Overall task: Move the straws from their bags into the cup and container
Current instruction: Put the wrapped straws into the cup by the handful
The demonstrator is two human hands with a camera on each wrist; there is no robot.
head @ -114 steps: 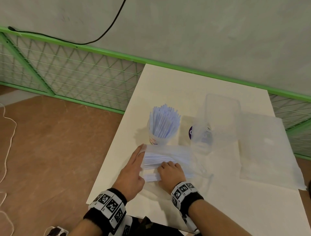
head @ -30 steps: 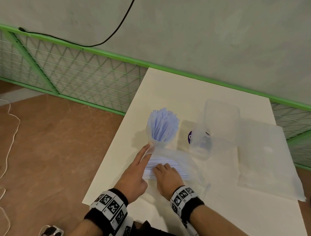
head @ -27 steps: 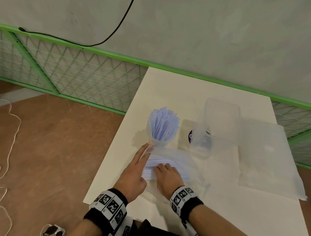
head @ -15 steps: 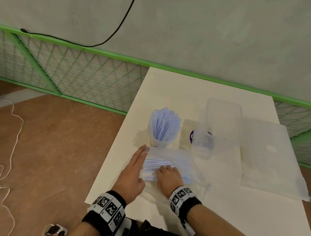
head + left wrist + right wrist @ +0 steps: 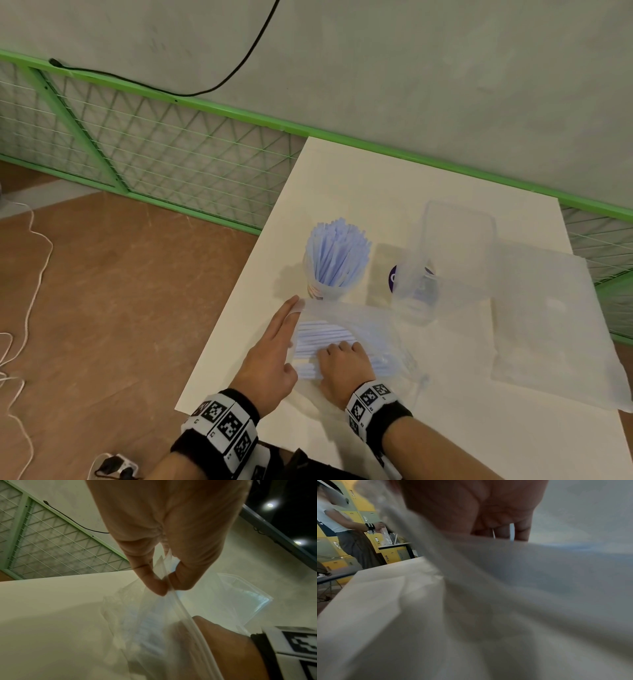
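A clear bag of pale blue straws lies flat on the white table near its front left edge. My left hand pinches the bag's open edge between thumb and forefinger. My right hand is inside the bag, its fingers curled over the straws, and straws show between those fingers in the right wrist view. Just behind the bag stands a cup packed with upright blue straws. To its right stands an empty clear plastic container.
A flat, empty clear bag lies at the table's right. Something with a purple label lies beside the container. The table's left edge runs just beside my left hand. A green mesh fence lines the wall, and cords trail on the floor.
Both hands stay at the bag. The left hand's fingertips have drawn back a little from the cup's base, and the right hand has shifted slightly over the straws.
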